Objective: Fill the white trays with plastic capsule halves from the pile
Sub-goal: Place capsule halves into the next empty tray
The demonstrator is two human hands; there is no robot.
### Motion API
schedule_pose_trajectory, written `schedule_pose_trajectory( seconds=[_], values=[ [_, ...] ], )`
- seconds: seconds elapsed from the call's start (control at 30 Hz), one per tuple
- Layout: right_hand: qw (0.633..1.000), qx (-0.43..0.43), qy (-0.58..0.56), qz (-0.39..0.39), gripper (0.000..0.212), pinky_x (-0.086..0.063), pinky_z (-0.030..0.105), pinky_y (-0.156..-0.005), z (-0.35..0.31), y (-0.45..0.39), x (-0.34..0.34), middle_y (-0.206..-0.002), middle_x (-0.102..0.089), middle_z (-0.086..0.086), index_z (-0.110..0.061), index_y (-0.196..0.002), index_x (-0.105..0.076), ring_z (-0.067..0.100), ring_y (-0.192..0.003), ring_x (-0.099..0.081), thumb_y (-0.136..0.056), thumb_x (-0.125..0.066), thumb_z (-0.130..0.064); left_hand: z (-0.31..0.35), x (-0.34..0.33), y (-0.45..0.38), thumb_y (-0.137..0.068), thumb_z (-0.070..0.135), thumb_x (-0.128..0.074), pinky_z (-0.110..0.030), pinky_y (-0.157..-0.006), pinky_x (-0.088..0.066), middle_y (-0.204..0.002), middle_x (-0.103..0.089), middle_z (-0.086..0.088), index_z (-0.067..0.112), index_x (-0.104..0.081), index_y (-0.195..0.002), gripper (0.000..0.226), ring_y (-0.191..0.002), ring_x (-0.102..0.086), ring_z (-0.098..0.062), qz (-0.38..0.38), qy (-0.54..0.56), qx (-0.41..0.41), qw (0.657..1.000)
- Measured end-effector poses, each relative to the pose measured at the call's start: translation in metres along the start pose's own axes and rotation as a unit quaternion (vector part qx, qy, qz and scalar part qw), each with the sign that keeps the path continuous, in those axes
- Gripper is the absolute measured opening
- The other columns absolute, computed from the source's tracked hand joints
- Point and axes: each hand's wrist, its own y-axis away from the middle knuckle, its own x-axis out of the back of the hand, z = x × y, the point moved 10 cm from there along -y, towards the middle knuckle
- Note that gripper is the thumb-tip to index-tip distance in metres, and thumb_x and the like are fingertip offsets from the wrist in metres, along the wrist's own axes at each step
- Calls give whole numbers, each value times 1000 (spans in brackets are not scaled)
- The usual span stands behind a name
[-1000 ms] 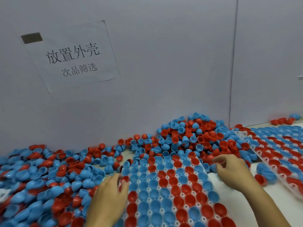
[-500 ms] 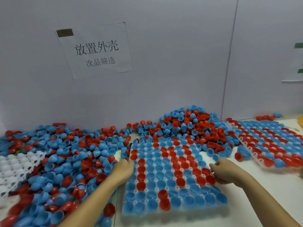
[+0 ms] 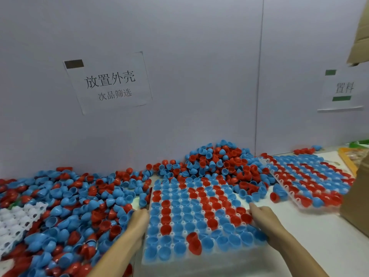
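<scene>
Filled white tray (image 3: 199,254) sits at front-centre of the white table (image 3: 311,236), every pocket holding a blue or red capsule half, open side up; one red half (image 3: 194,243) near its front edge sits tilted. L hand (image 3: 139,218) grips tray's left edge, fingers curled at the rim. R hand (image 3: 263,216) holds tray's right edge, fingers bent onto the rim, thumb side not clear. Loose pile of capsule halves (image 3: 217,162) heaped vs. the back wall, touching tray's far edge; more halves spread (image 3: 69,200) across the table's left side up to the L hand. Empty white tray (image 3: 14,222) at left edge, partly buried in halves. 2nd filled tray (image 3: 311,182) towards the right edge, near end tilted up. Cardboard box (image 3: 357,200) at right edge, overlapping that tray. Paper sign (image 3: 109,82) w/ Chinese text on the wall; another sign (image 3: 342,88) further right.
</scene>
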Motion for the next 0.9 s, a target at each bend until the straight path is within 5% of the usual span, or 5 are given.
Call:
schedule_pose_trajectory(
  seconds=[0.27,0.33,0.4,0.6,0.9],
  values=[
    [997,16,-75,2,44,-45,27,-71,-10,7,24,-96,-71,9,-7,-100,-64,17,-91,-66,-106,-35,-40,62,-32,58,-106,-7,-25,-16,-41,-42,-78,-62,-33,-19,-30,-144,40,-47,-62,-19,-72,170,-108,977],
    [995,32,-94,-3,50,-43,25,-63,-19,9,35,-86,-75,7,-7,-94,-69,15,-86,-68,-106,-35,-42,65,-35,68,-107,-2,-26,-13,-68,-53,-86,-60,-32,-18,-43,-137,37,-67,-72,-16,-98,202,-129,966],
    [993,44,-110,-22,56,-47,27,-69,-30,9,45,-77,-77,1,-8,-93,-75,14,-84,-68,-106,-34,-44,68,-38,66,-107,-3,-28,-27,-95,-49,-99,-62,-38,-17,-62,-109,37,-88,-69,-27,-104,242,-105,959],
    [978,47,-185,-88,56,-50,31,-65,-46,0,74,-93,-72,2,-14,-97,-71,19,-88,-65,-101,-34,-56,50,-72,57,-103,24,-46,-54,-89,-55,-120,-71,-22,14,-65,-128,33,-99,-72,-43,-182,378,13,908],
    [797,-43,-595,-96,67,-50,53,-88,10,-20,30,-118,-65,29,4,-128,-51,47,-107,-63,-102,-31,-54,94,-160,57,-102,38,-46,-59,-66,-61,-120,-70,-25,5,-65,-126,45,-97,-72,-44,-291,408,61,863]
  ],
)
